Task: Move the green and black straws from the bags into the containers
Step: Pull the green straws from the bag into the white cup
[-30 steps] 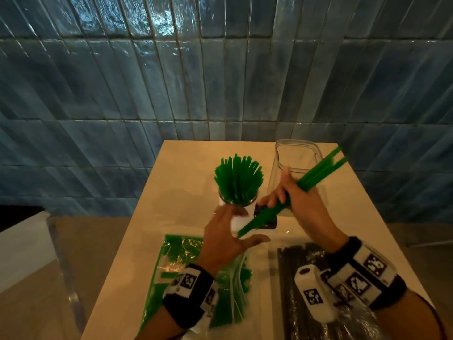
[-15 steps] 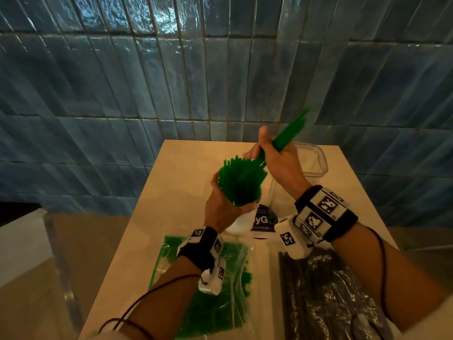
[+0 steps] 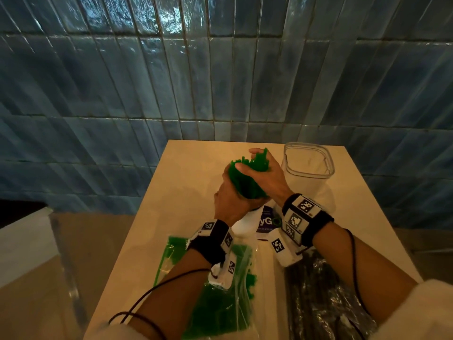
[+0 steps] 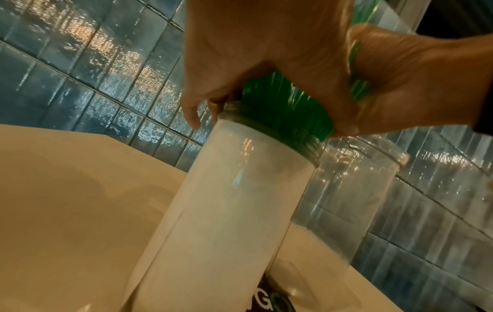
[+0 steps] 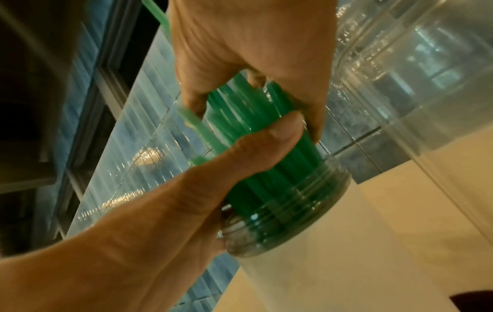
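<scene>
A thick bundle of green straws (image 3: 245, 184) stands in a tall white-labelled jar (image 3: 246, 223) at the middle of the table. My left hand (image 3: 229, 196) wraps the bundle from the left just above the jar's mouth. From the right, my right hand (image 3: 272, 175) curls over the top of the same straws. In the right wrist view the left thumb lies across the green straws (image 5: 269, 147) above the jar (image 5: 293, 242). The left wrist view shows the jar (image 4: 234, 200) from below with the green straws (image 4: 282, 105) fanning out of it.
An empty clear container (image 3: 308, 163) stands right of the jar, near the tiled wall. A clear bag of green straws (image 3: 220, 305) lies at the front left of the beige table (image 3: 186, 182), and a bag of black straws (image 3: 323, 305) at the front right.
My right hand carried a few green straws up from the bag side and lowered them into the jar's bundle. My left hand rose from the jar's side to clasp the straws.
</scene>
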`<state>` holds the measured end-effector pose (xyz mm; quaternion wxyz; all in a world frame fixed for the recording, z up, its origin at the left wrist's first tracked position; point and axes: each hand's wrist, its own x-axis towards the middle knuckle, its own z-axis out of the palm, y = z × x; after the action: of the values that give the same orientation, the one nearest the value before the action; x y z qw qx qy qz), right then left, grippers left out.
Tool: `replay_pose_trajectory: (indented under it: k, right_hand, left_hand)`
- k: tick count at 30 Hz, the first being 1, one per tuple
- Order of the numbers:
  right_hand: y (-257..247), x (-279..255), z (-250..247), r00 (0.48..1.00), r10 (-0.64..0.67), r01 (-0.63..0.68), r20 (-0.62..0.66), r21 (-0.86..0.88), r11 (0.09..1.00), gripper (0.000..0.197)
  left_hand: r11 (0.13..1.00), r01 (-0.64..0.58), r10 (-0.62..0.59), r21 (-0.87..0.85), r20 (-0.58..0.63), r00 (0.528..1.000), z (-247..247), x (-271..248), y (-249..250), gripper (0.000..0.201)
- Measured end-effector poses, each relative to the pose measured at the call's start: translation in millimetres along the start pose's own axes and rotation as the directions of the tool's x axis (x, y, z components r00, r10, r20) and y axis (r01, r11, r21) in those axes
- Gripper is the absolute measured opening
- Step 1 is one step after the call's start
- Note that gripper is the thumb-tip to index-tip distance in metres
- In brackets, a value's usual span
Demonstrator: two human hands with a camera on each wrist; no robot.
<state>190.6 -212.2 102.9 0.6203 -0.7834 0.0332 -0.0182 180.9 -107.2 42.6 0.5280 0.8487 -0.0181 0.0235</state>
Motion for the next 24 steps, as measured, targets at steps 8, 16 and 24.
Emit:
replay_pose_trajectory:
  k: [8,16,24]
  right_hand:
    - [-10,-4,11,0.953,-0.255,0.257,-0.164,-0.01,0.966,0.083]
    - [4,6,10,0.934,-0.344,0.329,0.092,-0.592,0.736,0.037]
    - [-10,-1,16,0.973,-0.198,0.228,0.116,-0.586,0.778,0.051]
  left_hand:
    - [0.998,0.04,-0.038,0.057,-0.036,0.999,4,10,9,0.113]
    - [0.997,0.061,-0.058,0.057,-0.059,0.997,8,11,4,0.09]
    - [0.977,-0.051,0.075,0.208,-0.107,0.992,9,14,1,0.058]
